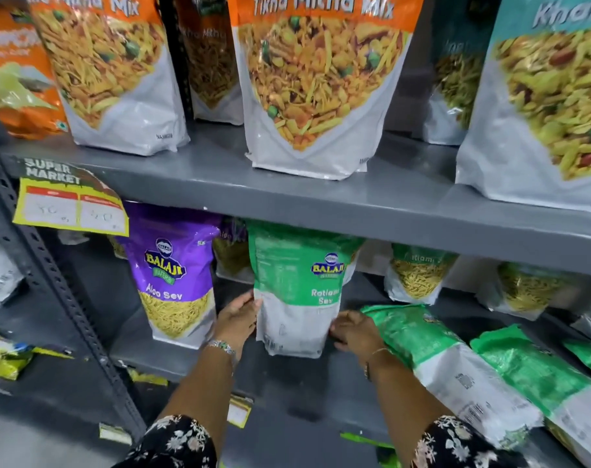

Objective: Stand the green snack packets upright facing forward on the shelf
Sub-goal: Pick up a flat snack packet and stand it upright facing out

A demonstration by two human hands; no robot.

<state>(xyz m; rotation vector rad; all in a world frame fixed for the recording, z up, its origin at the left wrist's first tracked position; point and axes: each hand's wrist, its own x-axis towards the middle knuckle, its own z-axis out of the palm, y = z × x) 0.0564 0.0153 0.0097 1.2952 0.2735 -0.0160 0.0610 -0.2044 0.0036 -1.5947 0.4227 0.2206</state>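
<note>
Both hands, left hand (238,319) and right hand (353,331), clamp upright green packet (296,292) at shelf (287,393) centre, turned side-on; next: rotate front forward, then flat packets (449,363) at 4 o'clock

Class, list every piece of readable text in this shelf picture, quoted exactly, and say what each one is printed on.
"Tikha Mitha Mix": orange packet, upper shelf.
"BALAJI WAFERS", "Aloo Sev": purple packet.
"BALAJI", "Ratlami Sev": upright green packet, between left hand and right hand.
"SUPER MARKET": yellow shelf tag; its handwritten prices are illegible.
"Khat...": teal packet, cut off.
Barcodes and small print: too blurred.
</note>
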